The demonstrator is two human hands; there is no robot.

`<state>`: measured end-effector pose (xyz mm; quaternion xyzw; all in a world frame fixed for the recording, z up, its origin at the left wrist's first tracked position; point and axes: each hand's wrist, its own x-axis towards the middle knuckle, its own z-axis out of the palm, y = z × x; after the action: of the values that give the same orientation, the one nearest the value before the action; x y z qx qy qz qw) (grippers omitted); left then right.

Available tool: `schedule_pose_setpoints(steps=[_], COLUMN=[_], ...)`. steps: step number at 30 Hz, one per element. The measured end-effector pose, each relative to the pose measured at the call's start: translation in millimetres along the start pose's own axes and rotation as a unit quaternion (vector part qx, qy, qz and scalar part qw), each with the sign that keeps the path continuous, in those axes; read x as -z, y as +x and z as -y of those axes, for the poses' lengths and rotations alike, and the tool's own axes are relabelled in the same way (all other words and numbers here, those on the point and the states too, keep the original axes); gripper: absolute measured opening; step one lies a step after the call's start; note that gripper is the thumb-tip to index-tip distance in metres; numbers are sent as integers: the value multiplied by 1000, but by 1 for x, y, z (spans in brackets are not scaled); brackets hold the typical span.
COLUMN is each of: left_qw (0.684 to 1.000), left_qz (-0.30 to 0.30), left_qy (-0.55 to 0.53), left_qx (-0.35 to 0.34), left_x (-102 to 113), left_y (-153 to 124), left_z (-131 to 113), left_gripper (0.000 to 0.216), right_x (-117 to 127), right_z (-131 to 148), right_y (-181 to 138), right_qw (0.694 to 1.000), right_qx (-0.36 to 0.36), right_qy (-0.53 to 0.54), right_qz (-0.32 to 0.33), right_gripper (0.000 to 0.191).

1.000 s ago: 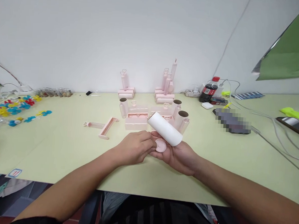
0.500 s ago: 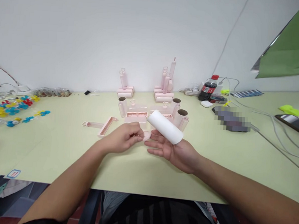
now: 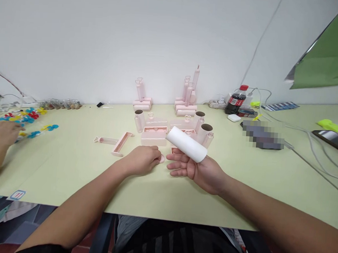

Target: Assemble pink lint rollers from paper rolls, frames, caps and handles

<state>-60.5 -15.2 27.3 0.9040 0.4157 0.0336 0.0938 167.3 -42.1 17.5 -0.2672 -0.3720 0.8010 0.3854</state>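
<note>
My right hand is palm up with its fingers stretched out, a white lint roller roll held slantwise across the thumb side; the thumb is hidden behind the roll. Close to the tabletop, my left hand pinches a small round pink disc at its edge. Just beyond the hands stand an open pink case and a second pink case, partly covered by my right hand and the roll. To the left lies a pink lint roller frame with a clear pink handle.
Brown-cored rolls stand right of the cases. Stacked pink rollers are against the wall. A cola bottle, a phone and cables lie right. Another person's hand is at the colourful pieces on the left.
My left hand has lowered the pink disc toward the tabletop, slightly away from my right hand. Another person's hand has come into view at the left. The roll stays in my right hand.
</note>
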Motion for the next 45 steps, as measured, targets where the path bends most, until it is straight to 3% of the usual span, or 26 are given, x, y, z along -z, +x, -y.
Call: schedule_pose_setpoints(steps=[7,10,12,14,17,21,24,26,28,31,34,37,45], left_qw=[1000,991,962,906,840,822,803,771,755,777,827,863,873], left_qz=[-6,-51,-125,-179,-147,-130,-229,-360,-449,-471,-397,-335,-282], left_qy=[-22,-115,-239,-383,-522,-555,-550,-520,-459,-349,-266,-219,-218], left_qx=[20,36,49,38,-16,-16,28,72,135,230,296,308,333], left_x=[-2,2,6,9,10,13,23,32,41,46,39,30,25], left_y=[3,2,1,1,0,-1,-5,-9,-12,-14,-11,-6,-7], left_z=[10,13,13,9,-2,-8,9,28,45,60,62,61,65], left_gripper=[26,28,32,40,49,43,41,43,41,35,35,36,39], right_x=[-1,-2,-3,-5,-9,-11,-8,-5,-2,0,0,0,-2], right_z=[1,2,2,1,-4,-12,-14,-14,-15,-16,-17,-16,-13], right_y=[0,0,0,0,0,-1,-3,-4,-4,-4,-4,-4,-5], right_qw=[1000,999,999,999,998,995,990,985,980,975,972,970,969], right_qx=[11,15,9,-9,-38,-75,-100,-107,-113,-121,-127,-131,-137], right_qy=[-15,-23,-29,-38,-52,-72,-100,-128,-154,-173,-183,-192,-194], right_qz=[-13,-24,-32,-33,-27,-3,27,44,56,66,72,74,72], right_gripper=[28,27,26,25,25,28,33,39,43,43,43,44,42])
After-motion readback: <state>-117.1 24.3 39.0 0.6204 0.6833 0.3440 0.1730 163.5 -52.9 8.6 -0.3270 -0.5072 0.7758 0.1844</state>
